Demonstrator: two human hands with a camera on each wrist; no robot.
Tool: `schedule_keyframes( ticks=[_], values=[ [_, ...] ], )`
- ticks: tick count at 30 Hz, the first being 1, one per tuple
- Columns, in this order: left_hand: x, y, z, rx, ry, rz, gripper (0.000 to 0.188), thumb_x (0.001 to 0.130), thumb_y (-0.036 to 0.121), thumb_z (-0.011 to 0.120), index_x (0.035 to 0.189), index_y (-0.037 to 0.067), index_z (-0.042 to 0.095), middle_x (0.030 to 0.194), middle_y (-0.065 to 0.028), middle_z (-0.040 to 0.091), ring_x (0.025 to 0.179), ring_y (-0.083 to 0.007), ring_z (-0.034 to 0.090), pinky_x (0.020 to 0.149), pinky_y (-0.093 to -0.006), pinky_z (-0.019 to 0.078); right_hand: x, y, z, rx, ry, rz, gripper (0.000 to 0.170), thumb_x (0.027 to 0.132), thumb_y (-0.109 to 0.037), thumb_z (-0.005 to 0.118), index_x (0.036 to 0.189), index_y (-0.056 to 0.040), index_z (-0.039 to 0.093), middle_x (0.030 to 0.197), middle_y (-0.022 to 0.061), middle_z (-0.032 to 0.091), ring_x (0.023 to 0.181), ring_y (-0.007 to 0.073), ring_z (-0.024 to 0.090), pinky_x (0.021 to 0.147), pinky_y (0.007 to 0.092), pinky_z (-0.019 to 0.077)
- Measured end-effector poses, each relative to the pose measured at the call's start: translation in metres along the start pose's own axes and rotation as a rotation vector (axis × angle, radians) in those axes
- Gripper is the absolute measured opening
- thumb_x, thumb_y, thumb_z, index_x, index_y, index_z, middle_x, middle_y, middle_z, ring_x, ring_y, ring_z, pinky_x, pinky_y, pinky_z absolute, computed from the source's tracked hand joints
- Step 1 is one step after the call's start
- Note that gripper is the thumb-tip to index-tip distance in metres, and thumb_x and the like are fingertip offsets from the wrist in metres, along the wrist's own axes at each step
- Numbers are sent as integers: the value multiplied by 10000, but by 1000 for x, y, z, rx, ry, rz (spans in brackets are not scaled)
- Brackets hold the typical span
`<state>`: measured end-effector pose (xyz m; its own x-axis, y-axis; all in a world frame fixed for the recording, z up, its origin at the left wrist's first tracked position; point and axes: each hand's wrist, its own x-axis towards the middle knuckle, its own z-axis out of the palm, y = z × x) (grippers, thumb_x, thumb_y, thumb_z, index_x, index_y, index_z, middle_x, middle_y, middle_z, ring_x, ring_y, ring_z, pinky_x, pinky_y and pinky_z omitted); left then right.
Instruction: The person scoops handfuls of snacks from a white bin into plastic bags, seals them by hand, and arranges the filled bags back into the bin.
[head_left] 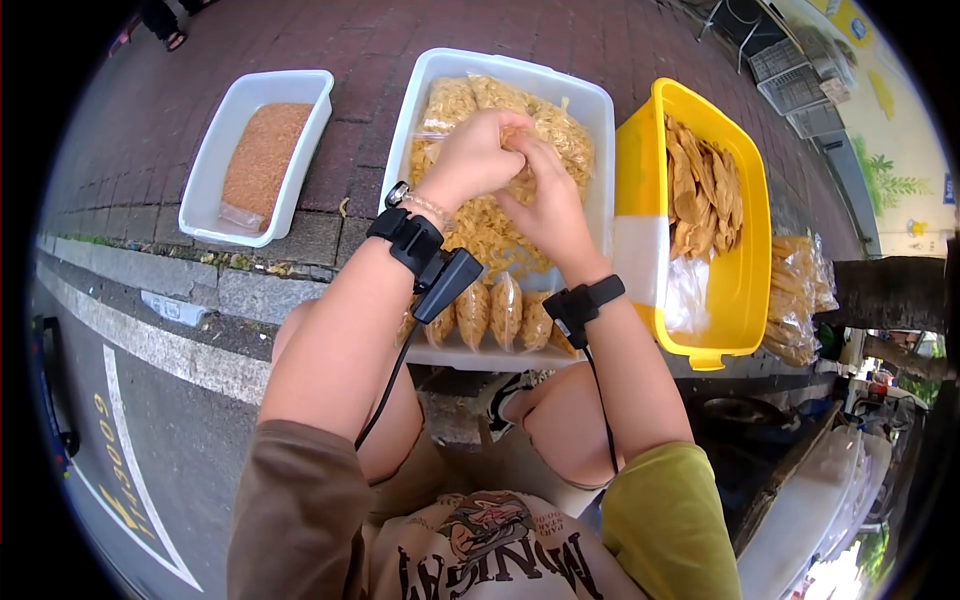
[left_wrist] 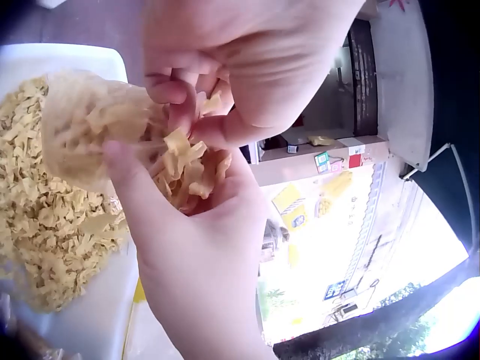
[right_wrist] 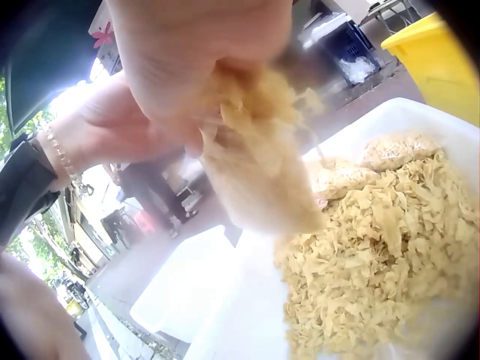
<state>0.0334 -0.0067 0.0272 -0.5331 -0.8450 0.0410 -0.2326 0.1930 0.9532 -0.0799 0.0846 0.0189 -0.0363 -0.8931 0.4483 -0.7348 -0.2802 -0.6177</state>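
Both hands meet over a white tub (head_left: 397, 150) of pale yellow flakes. The right hand (head_left: 553, 205) (left_wrist: 202, 262) grips a clear bag (left_wrist: 90, 131) (right_wrist: 259, 180) of flakes, its thumb lying along the plastic in the left wrist view. Curled fingers of the left hand (head_left: 470, 155) (left_wrist: 262, 67) pinch at the bag's mouth, where loose flakes (left_wrist: 187, 165) stick out; whether they hold plastic or flakes is unclear. The bag is tilted. In the right wrist view the right hand (right_wrist: 202, 52) covers the left fingertips.
Filled bags (head_left: 505, 308) stand along the tub's near edge, others lie at its far end. A smaller tub (head_left: 310, 150) with brown grains is at the left. A yellow tub (head_left: 752, 270) of flat brown pieces stands at the right, with bagged goods (head_left: 792, 300) beyond it.
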Motion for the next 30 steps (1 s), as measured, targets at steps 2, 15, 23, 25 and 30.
schedule_keyframes(
  ticks=[2, 15, 23, 25, 30],
  values=[
    [-5, 2, 0, 130, -133, 105, 422, 756, 4, 541, 1170, 23, 616, 1159, -141, 626, 1007, -204, 618, 857, -301, 481, -1, 7, 3, 1, -37, 47, 395, 689, -24, 677, 1070, -23, 577, 1058, 150, 603, 992, 350, 580, 817, 436, 478],
    [3, 4, 1, -13, -12, -14, 341, 846, 68, 487, 1154, 5, 619, 1000, -122, 673, 705, -158, 645, 667, -291, 513, 9, -3, -12, -189, -50, -24, 320, 722, -68, 682, 1027, -74, 584, 910, 104, 636, 978, 333, 531, 840, 425, 391],
    [1, 5, -13, 117, 164, 48, 285, 877, 96, 482, 1077, 8, 664, 872, -142, 692, 593, -157, 646, 618, -280, 513, 11, -15, -35, -299, -24, -12, 393, 730, -2, 674, 1096, -90, 560, 1096, 96, 602, 1123, 300, 503, 973, 388, 368],
    [-2, 12, -15, 98, 132, 6, 285, 872, 98, 494, 1085, 6, 660, 874, -144, 692, 595, -160, 650, 614, -280, 513, 14, -7, -32, -154, 58, -70, 397, 730, 15, 666, 1102, -88, 570, 1088, 100, 609, 1060, 290, 558, 913, 385, 422],
    [-3, 16, -10, 7, 41, -52, 301, 858, 94, 525, 1117, -6, 642, 886, -127, 689, 618, -156, 657, 606, -276, 511, 11, -6, -21, 127, 242, 86, 277, 749, 21, 632, 1019, -42, 623, 1020, 130, 640, 849, 319, 623, 788, 401, 491]
  ],
)
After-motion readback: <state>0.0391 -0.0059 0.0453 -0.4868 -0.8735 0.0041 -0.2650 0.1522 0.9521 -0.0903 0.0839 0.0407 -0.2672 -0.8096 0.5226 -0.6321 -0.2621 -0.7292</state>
